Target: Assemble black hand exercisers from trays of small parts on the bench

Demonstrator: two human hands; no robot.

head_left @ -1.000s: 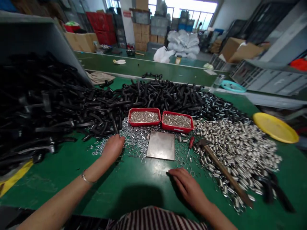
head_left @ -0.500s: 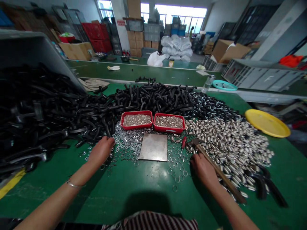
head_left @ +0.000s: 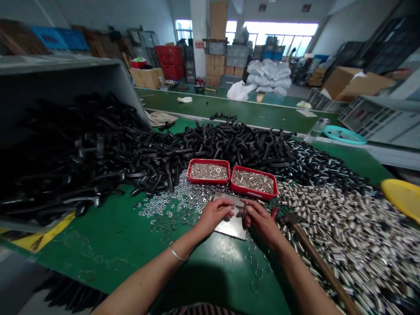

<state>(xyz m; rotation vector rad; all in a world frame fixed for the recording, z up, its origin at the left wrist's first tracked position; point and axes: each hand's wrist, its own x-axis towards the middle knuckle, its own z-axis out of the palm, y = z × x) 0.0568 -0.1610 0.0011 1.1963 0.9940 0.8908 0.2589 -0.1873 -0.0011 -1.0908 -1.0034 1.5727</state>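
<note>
My left hand is over the left part of a square metal plate, thumb and fingers pinched together. What it holds, if anything, is too small to make out. Facing it above the plate's right side, my right hand pinches a small metal piece between thumb and fingertips. Behind the plate stand two red trays, the left tray with tiny metal parts and the right tray with small pins. Flat rings lie right of the plate, and shiny washers spread to its left.
A wooden-handled hammer and a red-handled screwdriver lie right of my hand. Metal sleeves are heaped beyond them. Black curved parts pile up at the back, spilling from a grey bin. A yellow lid sits far right.
My left hand has come from the washers and my right hand from beside the hammer, both inward over the plate. The view has turned left.
</note>
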